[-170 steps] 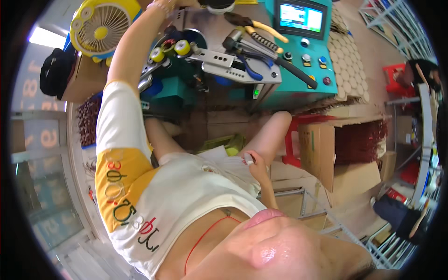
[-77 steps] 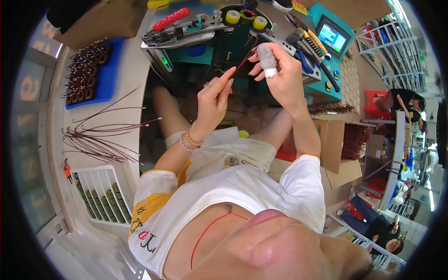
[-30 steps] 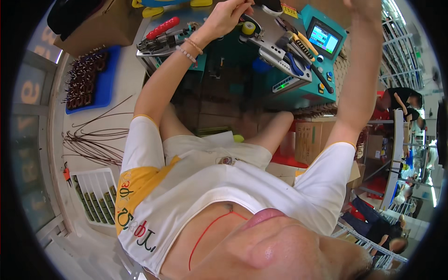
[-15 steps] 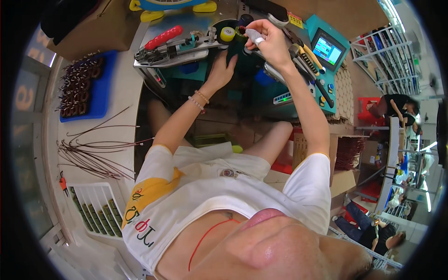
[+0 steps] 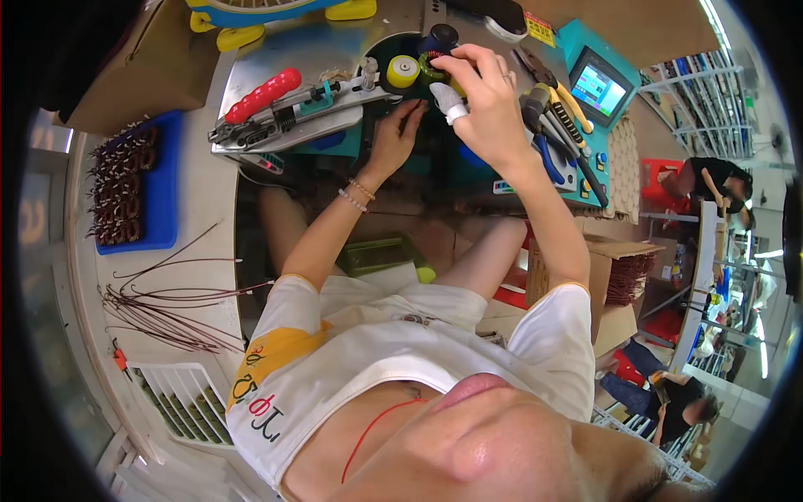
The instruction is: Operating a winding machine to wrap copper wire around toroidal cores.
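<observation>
My right hand (image 5: 492,105) is over the winding machine, fingers stretched and apart. Its fingertips reach a small green ring core (image 5: 432,69) with dark red wire on it; whether they touch it I cannot tell. A grey-white finger cover (image 5: 448,101), taped on, sits on the thumb. Next to the core are a yellow roller (image 5: 403,72) and a black roller (image 5: 442,37). Lower and to the left, my left hand (image 5: 391,142) is beside the machine's metal arm, thumb apart from the fingers. Nothing shows in it, though some fingertips are shaded.
A red-handled clamp (image 5: 263,96) lies left of the rollers. Pliers (image 5: 571,109) and other tools lie right, below a teal control screen (image 5: 600,86). On the left table are a blue tray (image 5: 159,180) of wound coils, loose wires (image 5: 167,305) and a white basket (image 5: 180,393).
My right hand's bunched fingers have spread and reached left to the ring core. My left hand stays low beside the machine. The whole view has shifted slightly.
</observation>
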Demonstrator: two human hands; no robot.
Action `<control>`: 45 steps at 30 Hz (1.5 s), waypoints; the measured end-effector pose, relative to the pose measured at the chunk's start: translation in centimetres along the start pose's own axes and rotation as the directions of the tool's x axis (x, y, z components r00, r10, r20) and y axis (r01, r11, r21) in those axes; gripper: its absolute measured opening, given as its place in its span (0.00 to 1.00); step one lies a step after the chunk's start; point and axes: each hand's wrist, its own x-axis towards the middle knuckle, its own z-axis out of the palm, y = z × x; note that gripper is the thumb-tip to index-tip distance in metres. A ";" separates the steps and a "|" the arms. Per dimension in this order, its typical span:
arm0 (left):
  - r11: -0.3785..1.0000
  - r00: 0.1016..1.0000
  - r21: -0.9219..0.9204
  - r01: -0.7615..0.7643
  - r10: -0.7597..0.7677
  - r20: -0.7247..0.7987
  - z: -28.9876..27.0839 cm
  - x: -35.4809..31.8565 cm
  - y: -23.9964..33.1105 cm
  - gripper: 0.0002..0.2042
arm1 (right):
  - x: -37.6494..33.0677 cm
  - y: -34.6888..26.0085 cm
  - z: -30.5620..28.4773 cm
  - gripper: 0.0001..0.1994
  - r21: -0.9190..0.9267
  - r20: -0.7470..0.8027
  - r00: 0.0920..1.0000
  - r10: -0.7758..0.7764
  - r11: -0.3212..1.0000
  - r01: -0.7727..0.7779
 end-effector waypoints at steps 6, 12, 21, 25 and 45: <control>0.995 0.995 0.072 0.069 -0.074 0.074 -1.4 -0.5 1.2 0.10 | -0.7 0.7 0.6 0.21 0.012 0.023 0.998 0.058 0.998 -0.059; 0.810 0.920 -0.453 0.372 -0.386 0.065 -0.1 -6.7 11.5 0.10 | -1.0 2.0 0.7 0.21 0.027 -0.012 1.000 0.014 1.000 -0.013; 0.726 0.861 -0.464 0.508 -0.449 0.240 -1.5 -5.5 16.7 0.11 | -1.6 2.1 -0.1 0.18 -0.268 0.159 0.791 -0.590 0.746 0.610; 0.773 0.721 -0.165 0.612 -0.459 0.520 -5.7 -4.1 17.7 0.07 | -0.8 3.1 0.1 0.06 -0.267 0.224 0.635 -0.740 0.579 0.770; 0.466 0.858 0.739 -0.486 0.416 0.302 -6.4 7.1 13.0 0.23 | 7.2 5.0 -3.3 0.07 0.643 0.465 0.869 -0.169 0.739 -0.201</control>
